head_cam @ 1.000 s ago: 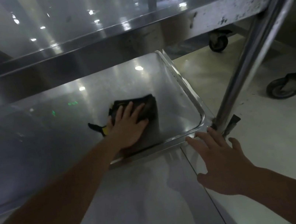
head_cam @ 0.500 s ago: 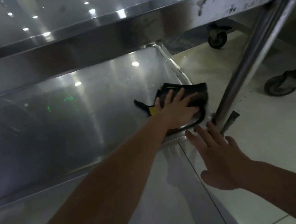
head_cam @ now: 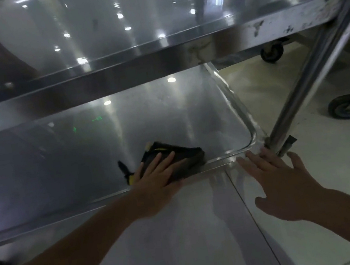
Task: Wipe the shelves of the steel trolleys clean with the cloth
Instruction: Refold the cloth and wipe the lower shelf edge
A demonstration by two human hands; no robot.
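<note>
Steel shelf [head_cam: 167, 122]: my left hand [head_cam: 155, 176] presses flat on the dark cloth [head_cam: 173, 157]; my right hand [head_cam: 280, 182] hovers, fingers spread.

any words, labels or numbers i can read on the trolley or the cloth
None can be read.
Lower shelf: small green glints, a reflection too blurred to read as text.
Upper shelf edge: dark scuffs only, no lettering.
Black cloth under the left hand: yellow trim, no legible label.

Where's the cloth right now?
In the head view, the dark cloth lies on the lower shelf against its front rim, under the left hand, left of the trolley post.
</note>
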